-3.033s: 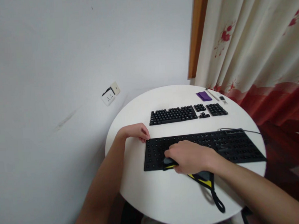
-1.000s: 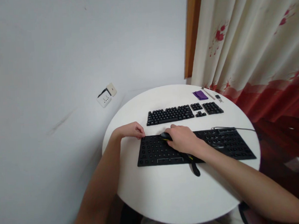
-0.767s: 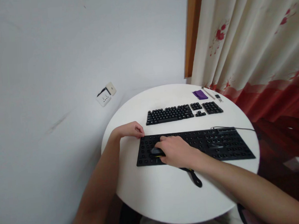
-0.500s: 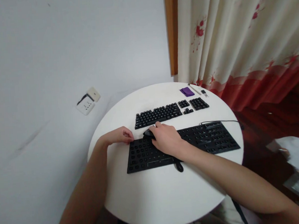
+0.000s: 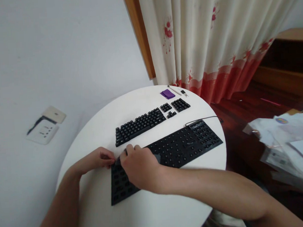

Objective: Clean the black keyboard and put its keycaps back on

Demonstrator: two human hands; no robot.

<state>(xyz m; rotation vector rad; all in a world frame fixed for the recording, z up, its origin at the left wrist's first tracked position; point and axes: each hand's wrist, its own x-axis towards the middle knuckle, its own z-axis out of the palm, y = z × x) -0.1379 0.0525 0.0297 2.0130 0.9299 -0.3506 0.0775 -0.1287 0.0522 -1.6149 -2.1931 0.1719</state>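
A black keyboard base (image 5: 184,144) with its keycaps off lies across the white round table (image 5: 157,216). My left hand (image 5: 96,160) has curled fingers pinching the base's far left corner. My right hand (image 5: 140,167) is closed and rests on the left part of the base, right beside the left hand. It grips a dark tool; only a grey bit (image 5: 157,157) shows past the knuckles. The removed keycaps (image 5: 139,124) lie in keyboard order behind the base.
A purple cloth (image 5: 167,93), a thin pen (image 5: 175,90) and a small clip-like item (image 5: 183,92) lie at the table's far edge. The keyboard's cable (image 5: 205,117) runs off to the right. Wall socket (image 5: 46,126) at left, curtain (image 5: 213,37) behind, plastic-wrapped papers (image 5: 286,139) at right.
The view has swung right. My right hand slid the dark tool back and forth over the base's left part and now sits at its far left corner. The left hand stayed there.
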